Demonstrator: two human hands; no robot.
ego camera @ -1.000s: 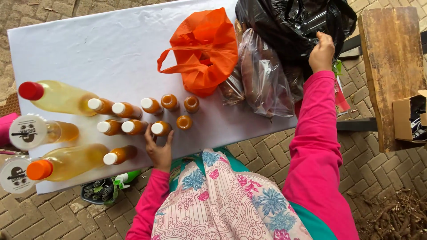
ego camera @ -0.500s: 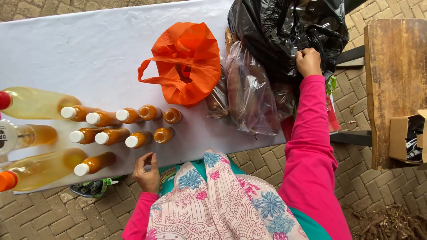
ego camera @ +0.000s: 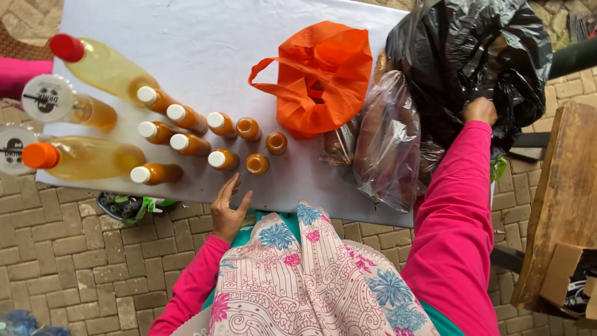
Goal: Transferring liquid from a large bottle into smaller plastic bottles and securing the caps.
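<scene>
My left hand (ego camera: 229, 211) rests open at the near edge of the white table (ego camera: 205, 37), fingers spread, just below a small amber bottle with a white cap (ego camera: 222, 159) and empty. Several small amber bottles (ego camera: 186, 118) stand in rows beside it. My right hand (ego camera: 480, 111), arm in a pink sleeve, reaches out to the black plastic bag (ego camera: 472, 56) and clutches its crumpled side; the fingertips are buried in the folds. A clear bag of brown roots (ego camera: 388, 143) lies between the arm and the orange bag (ego camera: 320, 78).
Large bottles of pale yellow liquid with a red cap (ego camera: 99, 65) and an orange cap (ego camera: 78, 157) lie at the left. A wooden bench (ego camera: 563, 199) with a cardboard box (ego camera: 569, 283) stands at the right. Brick paving (ego camera: 74, 261) lies below.
My left hand has drawn back from the small bottles to the table's near edge and opened. My right hand stays on the black bag. The view has shifted closer.
</scene>
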